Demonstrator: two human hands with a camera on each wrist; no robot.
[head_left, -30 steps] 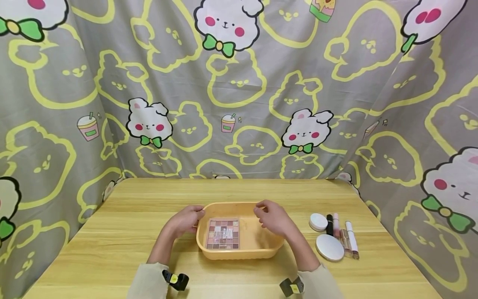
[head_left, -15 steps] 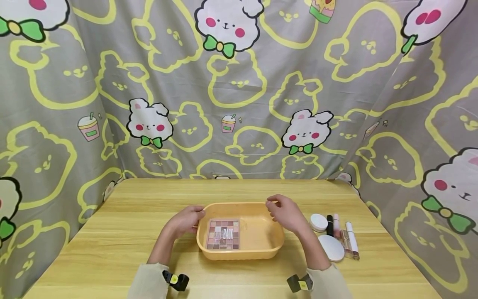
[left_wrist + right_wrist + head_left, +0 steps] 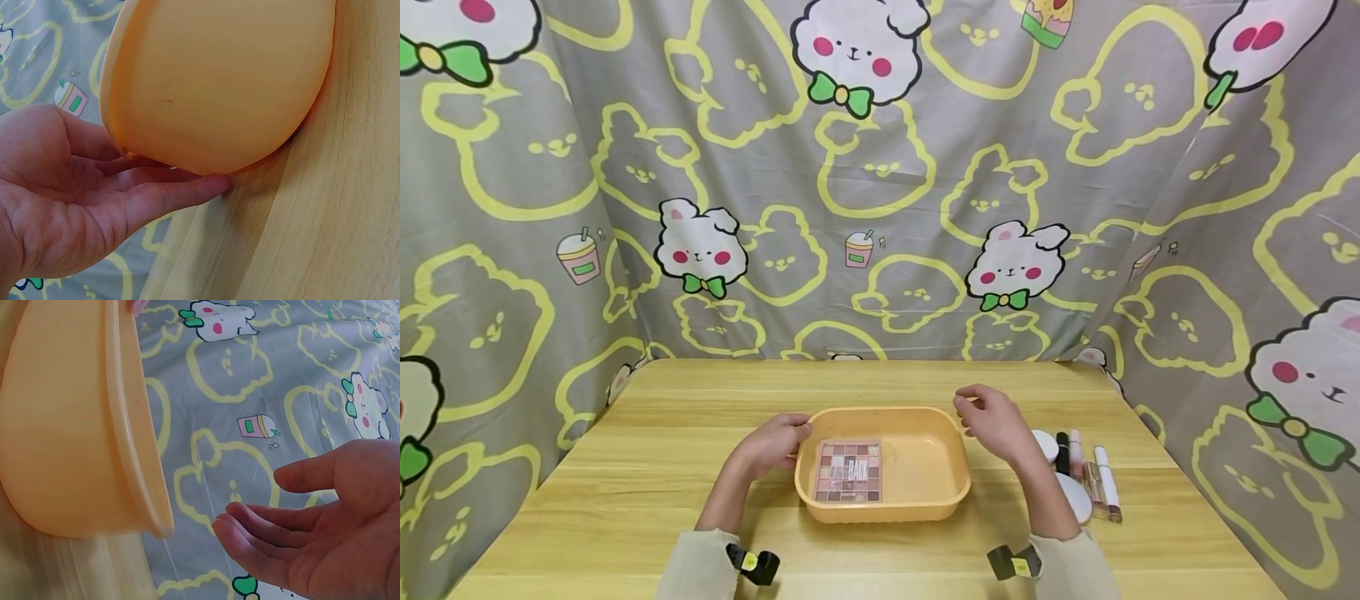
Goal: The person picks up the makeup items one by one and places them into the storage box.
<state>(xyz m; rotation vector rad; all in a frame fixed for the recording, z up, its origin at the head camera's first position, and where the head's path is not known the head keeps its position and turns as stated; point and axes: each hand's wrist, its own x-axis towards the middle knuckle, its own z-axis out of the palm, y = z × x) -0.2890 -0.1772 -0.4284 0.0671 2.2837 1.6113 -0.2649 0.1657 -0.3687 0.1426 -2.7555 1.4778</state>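
Observation:
A yellow plastic basin (image 3: 925, 506) sits on the wooden table, with an eyeshadow palette (image 3: 848, 472) lying in its left half. My left hand (image 3: 775, 442) holds the basin's left end. In the left wrist view, the fingers of the left hand (image 3: 87, 194) press along the outside wall while another digit reaches the rim, its tip partly hidden. Just off the basin's far right corner hovers my right hand (image 3: 996, 423), holding nothing. Its fingers are loosely bent and apart from the thumb in the right wrist view, where the basin (image 3: 69, 425) stands beside the right hand (image 3: 312, 531).
Right of the right forearm lie two white round compacts, the nearer compact (image 3: 1075, 498) partly covered by the arm. Beside them are a black tube (image 3: 1062, 454), a pink tube (image 3: 1076, 452), a clear tube (image 3: 1093, 483) and a white tube (image 3: 1106, 473). A patterned curtain (image 3: 880, 292) surrounds the table.
My right hand has moved right, from over the basin's inside to beyond its right rim, and its forearm now covers part of the compacts. The left hand, basin and palette stay put.

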